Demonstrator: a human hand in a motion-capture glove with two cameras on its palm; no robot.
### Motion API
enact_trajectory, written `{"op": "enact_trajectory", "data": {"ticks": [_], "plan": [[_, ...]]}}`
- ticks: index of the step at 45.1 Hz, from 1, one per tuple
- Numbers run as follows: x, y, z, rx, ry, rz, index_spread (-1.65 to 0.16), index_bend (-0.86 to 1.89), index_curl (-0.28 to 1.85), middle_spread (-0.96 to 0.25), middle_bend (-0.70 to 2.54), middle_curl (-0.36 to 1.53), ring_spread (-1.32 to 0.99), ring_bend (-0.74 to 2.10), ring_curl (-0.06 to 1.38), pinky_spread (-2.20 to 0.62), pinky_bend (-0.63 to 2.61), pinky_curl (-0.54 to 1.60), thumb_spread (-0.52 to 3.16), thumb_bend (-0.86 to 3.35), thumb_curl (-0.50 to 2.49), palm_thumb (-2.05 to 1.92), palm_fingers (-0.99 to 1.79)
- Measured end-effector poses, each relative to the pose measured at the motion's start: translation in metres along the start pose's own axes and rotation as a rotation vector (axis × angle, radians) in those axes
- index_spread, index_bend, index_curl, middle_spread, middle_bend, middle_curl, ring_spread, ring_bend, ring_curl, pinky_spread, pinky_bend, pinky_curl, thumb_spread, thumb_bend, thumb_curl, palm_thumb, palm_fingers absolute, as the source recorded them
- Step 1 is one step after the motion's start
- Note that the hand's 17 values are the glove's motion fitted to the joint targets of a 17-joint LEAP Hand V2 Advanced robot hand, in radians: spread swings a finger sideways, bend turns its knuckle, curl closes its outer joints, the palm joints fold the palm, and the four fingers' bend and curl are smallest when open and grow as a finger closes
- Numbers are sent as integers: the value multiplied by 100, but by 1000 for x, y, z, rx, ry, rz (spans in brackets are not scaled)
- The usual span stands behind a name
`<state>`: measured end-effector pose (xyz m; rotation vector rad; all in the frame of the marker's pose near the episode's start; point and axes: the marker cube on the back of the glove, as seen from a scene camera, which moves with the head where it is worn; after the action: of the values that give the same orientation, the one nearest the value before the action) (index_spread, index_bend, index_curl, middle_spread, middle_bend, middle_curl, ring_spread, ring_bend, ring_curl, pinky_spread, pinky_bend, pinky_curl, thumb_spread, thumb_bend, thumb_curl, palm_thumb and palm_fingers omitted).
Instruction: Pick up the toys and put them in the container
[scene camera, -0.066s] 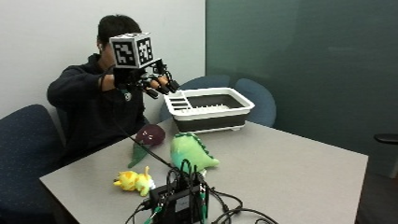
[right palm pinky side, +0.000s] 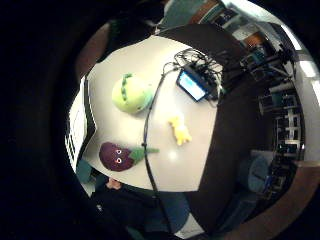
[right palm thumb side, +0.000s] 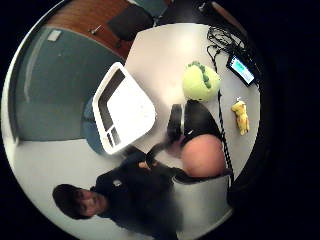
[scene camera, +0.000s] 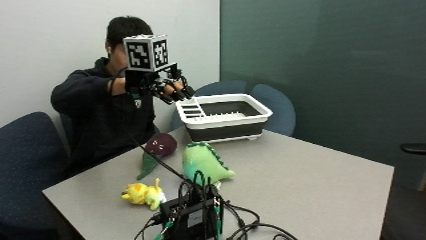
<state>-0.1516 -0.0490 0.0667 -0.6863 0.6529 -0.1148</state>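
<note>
Toys on table, eggplant plush (scene camera: 157, 148) stem toward table edge

A grey table (scene camera: 313, 185) stands in a small room. Behind it the wall is white (scene camera: 60, 55) on one side and dark teal (scene camera: 326, 55) on the other. Blue upholstered chairs (scene camera: 273, 107) sit along the table's far edge, and another blue chair (scene camera: 26, 165) stands at its near corner beside the white wall.
</note>
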Motion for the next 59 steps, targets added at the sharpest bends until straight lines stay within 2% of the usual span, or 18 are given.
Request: {"op": "enact_trajectory", "data": {"ticks": [5,11,19,23,32,37,42,44,45,49,52,59], "plan": [[-19,-13,-8,-120,107,-22,-19,26,13,0,19,9,-2,16,2,1,50,17,91,19,10,21,11],[-22,-24,-2,-159,86,-26,-23,21,17,0,20,13,-2,18,4,1,54,21,115,20,15,20,2],[-23,-46,17,-174,20,-50,-25,10,17,0,14,16,-2,20,7,3,68,26,129,17,19,16,-11],[-23,-62,45,-235,-16,-33,-26,6,16,1,5,13,1,22,10,5,89,32,132,16,22,18,-17],[-8,-87,138,-401,31,17,-28,9,15,3,7,12,5,25,14,7,107,38,131,13,25,20,-23],[-1,-92,177,-418,28,9,-29,11,15,4,5,10,6,31,16,7,118,41,128,11,27,22,-17],[1,-93,192,-334,7,-15,-31,15,16,3,18,12,5,58,22,2,117,39,128,16,31,35,20],[1,-94,194,-287,8,-25,-31,16,16,2,20,14,4,65,23,0,114,38,128,18,33,39,27],[1,-95,194,-260,9,-30,-31,16,17,0,27,16,0,75,26,-3,109,36,129,20,34,44,43],[-1,-98,193,-151,18,-43,-30,16,16,-5,39,20,-12,90,30,-13,102,33,130,26,39,56,69],[-4,-101,191,-110,29,-38,-31,18,17,-11,48,24,-19,100,35,-23,102,33,114,28,45,66,90],[-31,-107,156,-104,107,-36,-35,28,22,-18,71,34,-28,110,43,-32,94,35,89,28,55,74,112]]}}
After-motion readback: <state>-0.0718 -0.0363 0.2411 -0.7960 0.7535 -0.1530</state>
